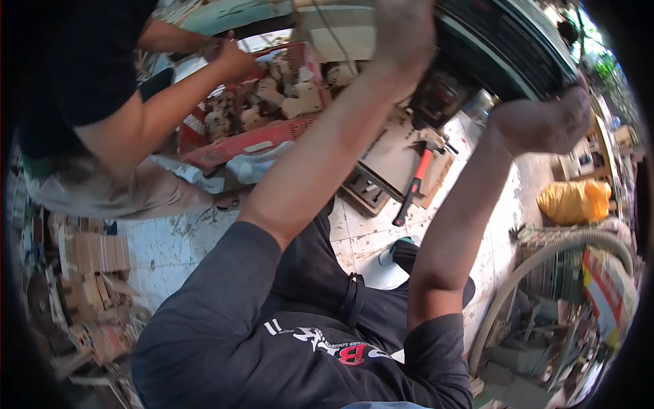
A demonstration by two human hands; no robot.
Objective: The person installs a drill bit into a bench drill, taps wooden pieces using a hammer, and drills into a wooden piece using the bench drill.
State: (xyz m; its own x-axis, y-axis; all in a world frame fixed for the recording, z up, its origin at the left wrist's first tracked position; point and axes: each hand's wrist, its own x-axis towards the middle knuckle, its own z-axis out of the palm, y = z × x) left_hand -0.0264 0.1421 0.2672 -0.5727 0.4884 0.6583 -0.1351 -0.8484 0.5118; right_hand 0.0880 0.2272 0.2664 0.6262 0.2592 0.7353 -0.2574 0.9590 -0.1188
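Note:
A black, ribbed machine tabletop is tilted at the upper right, with a dark housing beneath it. My right hand is closed at its lower right edge, with the fingertips partly hidden. At the top, my left hand lies against the machine's left edge. It is blurred and cut off by the frame, so its fingers do not show. Below the machine, a hammer with a red and black handle lies on a board by my legs.
On the left, a co-worker's hand is over a red crate of wooden cut-outs. Stacked wood pieces stand at the left. A yellow sack and a curved hose are at the right.

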